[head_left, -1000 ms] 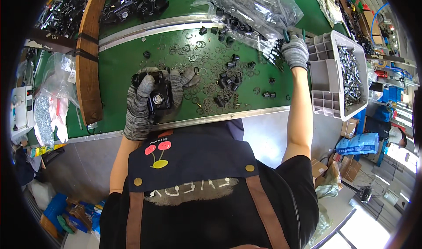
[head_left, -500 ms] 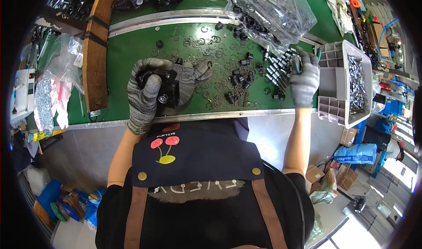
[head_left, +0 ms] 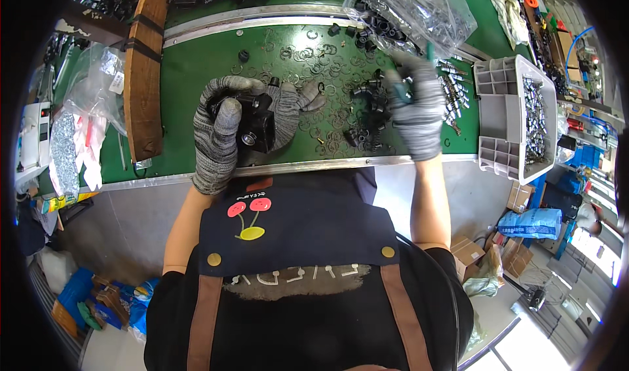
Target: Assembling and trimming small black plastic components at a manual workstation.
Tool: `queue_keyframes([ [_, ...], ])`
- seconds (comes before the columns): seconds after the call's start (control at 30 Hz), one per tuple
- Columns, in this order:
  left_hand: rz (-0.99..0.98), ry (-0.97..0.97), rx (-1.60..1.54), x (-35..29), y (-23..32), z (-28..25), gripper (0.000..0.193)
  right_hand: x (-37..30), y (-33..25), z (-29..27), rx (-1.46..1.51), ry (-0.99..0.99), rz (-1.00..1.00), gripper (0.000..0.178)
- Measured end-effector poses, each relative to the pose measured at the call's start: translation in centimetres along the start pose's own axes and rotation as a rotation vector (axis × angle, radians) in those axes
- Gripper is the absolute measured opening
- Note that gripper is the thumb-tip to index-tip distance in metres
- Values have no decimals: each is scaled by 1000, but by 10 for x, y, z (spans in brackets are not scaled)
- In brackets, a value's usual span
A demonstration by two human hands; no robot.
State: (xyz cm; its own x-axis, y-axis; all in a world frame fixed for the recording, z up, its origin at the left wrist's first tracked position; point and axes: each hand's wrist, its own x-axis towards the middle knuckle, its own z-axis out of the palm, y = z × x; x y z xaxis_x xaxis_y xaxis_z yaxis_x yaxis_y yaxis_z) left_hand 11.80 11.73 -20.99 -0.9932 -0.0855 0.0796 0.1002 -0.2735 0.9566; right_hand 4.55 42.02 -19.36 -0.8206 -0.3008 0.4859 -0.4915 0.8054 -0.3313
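My left hand (head_left: 219, 132), in a grey knitted glove, is closed around a black housing-like part (head_left: 257, 125) with a round silver fitting on its near side. Beyond the part's right side more grey knit (head_left: 287, 112) shows; whether it is my fingers or a loose glove is unclear. My right hand (head_left: 419, 112), gloved too and smeared by motion, is over the right part of the bench. Something dark green shows at its fingers, its kind hidden. Beside it are black bushings (head_left: 368, 96) and spring-wound metal pins (head_left: 453, 89). Several small open rings (head_left: 337, 96) lie scattered between my hands.
A grey plastic bin (head_left: 496, 112) of metal pins stands on the right. A clear bag (head_left: 419, 11) of black parts lies at the back. On the left, a wooden bar (head_left: 143, 96) crosses the green bench (head_left: 187, 138). A metal strip (head_left: 308, 166) edges the bench front.
My right hand has moved left from the pile of pins toward the black bushings. My left hand still holds the black part, and the whole view has shifted slightly.
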Motion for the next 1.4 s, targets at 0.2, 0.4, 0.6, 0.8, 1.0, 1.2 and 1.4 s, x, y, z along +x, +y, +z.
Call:
queue_keyframes([
  [0.2, -55, -75, 38, 9, 3, -2, 52, -6, -10, -54, 1134, 174, 264, 54],
  [0.4, -423, -528, -363, 21, 19, 34, 60, 3, -77, -41, 1527, 31, 295, 88],
  [0.6, -500, -561, -246, 24, 20, 23, 72, 25, -99, -6, 1509, 85, 31, 96],
  [0.8, -497, -557, -184, 20, 10, 28, 72, 24, -106, -10, 1642, 378, 110, 95],
  [1.0, -386, -640, -109, 30, 10, 49, 63, -1, -49, -53, 1949, 91, 534, 51],
  [1.2, -254, -467, -195, 26, 2, 26, 64, -49, 28, -92, -174, 9, 571, 23],
  [1.4, -281, -272, -329, 21, 5, 43, 58, -69, 91, -76, -638, -434, 622, 33],
])
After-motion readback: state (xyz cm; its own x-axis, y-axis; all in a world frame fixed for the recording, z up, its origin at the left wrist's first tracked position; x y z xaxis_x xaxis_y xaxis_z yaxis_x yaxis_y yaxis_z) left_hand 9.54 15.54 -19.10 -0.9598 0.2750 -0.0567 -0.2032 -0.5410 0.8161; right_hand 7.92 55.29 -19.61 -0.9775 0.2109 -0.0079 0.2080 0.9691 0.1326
